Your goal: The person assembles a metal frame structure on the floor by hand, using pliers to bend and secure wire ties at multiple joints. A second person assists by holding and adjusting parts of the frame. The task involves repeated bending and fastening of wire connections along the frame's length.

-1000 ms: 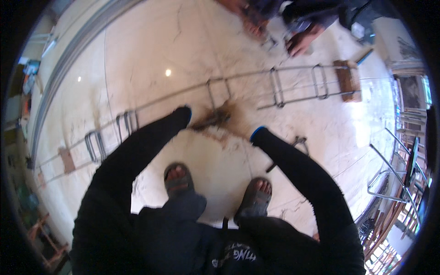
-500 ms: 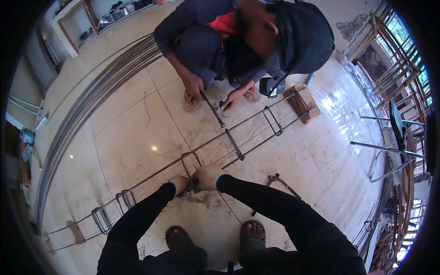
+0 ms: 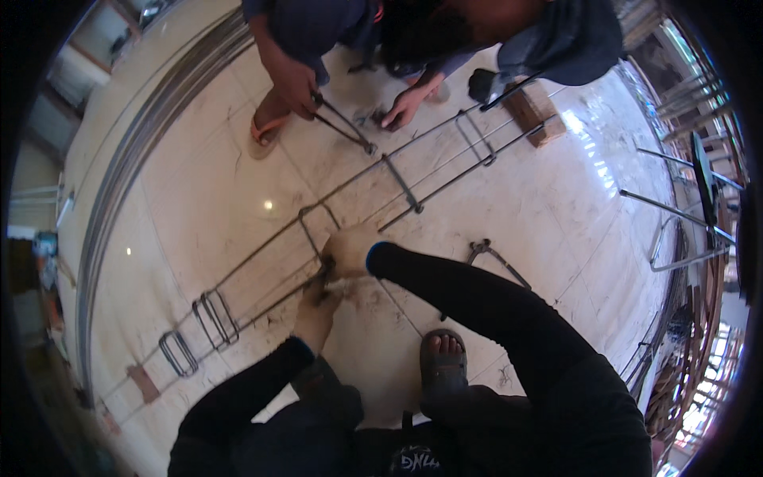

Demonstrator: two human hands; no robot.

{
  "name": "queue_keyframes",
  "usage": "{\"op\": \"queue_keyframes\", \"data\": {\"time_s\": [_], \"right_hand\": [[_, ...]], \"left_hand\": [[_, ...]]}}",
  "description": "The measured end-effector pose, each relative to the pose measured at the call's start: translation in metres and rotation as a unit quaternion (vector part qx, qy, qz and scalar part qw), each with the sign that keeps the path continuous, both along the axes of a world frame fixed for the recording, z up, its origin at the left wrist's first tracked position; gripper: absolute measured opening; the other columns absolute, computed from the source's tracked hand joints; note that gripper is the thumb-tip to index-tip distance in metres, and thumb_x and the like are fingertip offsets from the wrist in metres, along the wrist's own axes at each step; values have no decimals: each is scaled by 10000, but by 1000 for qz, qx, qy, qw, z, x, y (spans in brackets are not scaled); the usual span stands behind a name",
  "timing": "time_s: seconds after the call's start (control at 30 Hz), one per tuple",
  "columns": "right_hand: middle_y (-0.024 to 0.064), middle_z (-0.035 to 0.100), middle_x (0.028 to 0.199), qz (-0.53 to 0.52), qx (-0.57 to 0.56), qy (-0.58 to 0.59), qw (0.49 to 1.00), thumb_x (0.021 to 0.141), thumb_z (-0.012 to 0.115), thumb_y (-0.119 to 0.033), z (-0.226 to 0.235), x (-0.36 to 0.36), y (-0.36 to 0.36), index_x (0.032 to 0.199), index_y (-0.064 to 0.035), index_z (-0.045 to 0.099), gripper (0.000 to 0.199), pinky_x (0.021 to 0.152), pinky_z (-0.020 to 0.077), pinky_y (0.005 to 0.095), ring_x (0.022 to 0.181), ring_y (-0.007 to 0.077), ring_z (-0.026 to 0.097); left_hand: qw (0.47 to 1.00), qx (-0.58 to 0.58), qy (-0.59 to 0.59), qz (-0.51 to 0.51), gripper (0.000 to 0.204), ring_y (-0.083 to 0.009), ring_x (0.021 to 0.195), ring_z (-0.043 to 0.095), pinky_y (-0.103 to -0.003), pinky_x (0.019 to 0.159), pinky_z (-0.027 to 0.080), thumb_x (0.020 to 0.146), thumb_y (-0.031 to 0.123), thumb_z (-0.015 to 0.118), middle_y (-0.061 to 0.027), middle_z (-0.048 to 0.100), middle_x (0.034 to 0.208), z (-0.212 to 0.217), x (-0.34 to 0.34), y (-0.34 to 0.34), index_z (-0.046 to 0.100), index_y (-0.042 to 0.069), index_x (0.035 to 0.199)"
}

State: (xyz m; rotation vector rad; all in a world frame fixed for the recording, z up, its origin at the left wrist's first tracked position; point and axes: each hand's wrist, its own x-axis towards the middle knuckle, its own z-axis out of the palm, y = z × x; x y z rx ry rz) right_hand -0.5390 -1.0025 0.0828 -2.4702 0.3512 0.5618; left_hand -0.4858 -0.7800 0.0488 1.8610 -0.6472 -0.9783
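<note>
A long rebar cage (image 3: 266, 245) lies slantwise across the tiled floor, with rectangular stirrups around its thin bars. My right hand (image 3: 350, 250), in a pale glove with a blue cuff, closes on the lower corner of the middle stirrup (image 3: 310, 230). Just below it, my left hand (image 3: 316, 312) has its fingers pressed together against the near bar; what they pinch is hidden. On the floor right of my hands lie pincers (image 3: 501, 261). Across the cage, a crouching co-worker's hand (image 3: 292, 86) holds similar pincers (image 3: 347, 129), and their other hand (image 3: 404, 107) is low over the floor.
A wooden block (image 3: 534, 111) props the cage's far right end. Loose stirrups (image 3: 176, 354) sit around its left end, near a flat reddish piece (image 3: 144, 384). Long bars (image 3: 119, 183) curve along the left. A metal-legged chair (image 3: 675, 207) stands right.
My left hand has dropped below the near bar, while the right stays at the stirrup's corner. The view has shifted. The co-worker's pincers now reach closer to the cage's far bar.
</note>
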Motion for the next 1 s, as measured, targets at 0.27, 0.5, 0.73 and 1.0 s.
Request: {"op": "queue_keyframes", "data": {"time_s": [0.27,0.5,0.73,1.0], "right_hand": [[158,829,1107,-7,59,-36,998,822,865,-493,-10,-1,0,1131,-130,874,477,931,609,484,1055,374,784],[166,827,1102,11,66,24,997,856,873,-462,4,11,0,1189,-111,859,484,925,604,472,1037,376,781],[186,811,1037,13,65,-13,998,838,888,-479,-7,8,-2,1149,-88,860,501,881,599,479,985,390,773],[177,810,996,18,68,-10,997,811,890,-519,-14,10,-7,1091,-90,869,512,865,597,485,964,386,775]], "left_hand": [[983,151,-57,-86,510,-254,1060,718,-404,962,554,1082,309,722,-188,782,1154,-1,15,-4,678,-29,1461],[991,95,-29,-91,548,-228,962,692,-401,905,561,1058,377,776,-156,777,1072,-28,23,2,697,-21,1426],[984,59,-20,-168,636,-230,960,688,-402,909,576,1051,465,792,-115,768,1083,-18,38,1,688,-12,1458],[971,131,61,-191,662,-261,1115,723,-402,985,579,1015,520,822,-176,776,1262,6,46,-9,728,26,1445]]}}
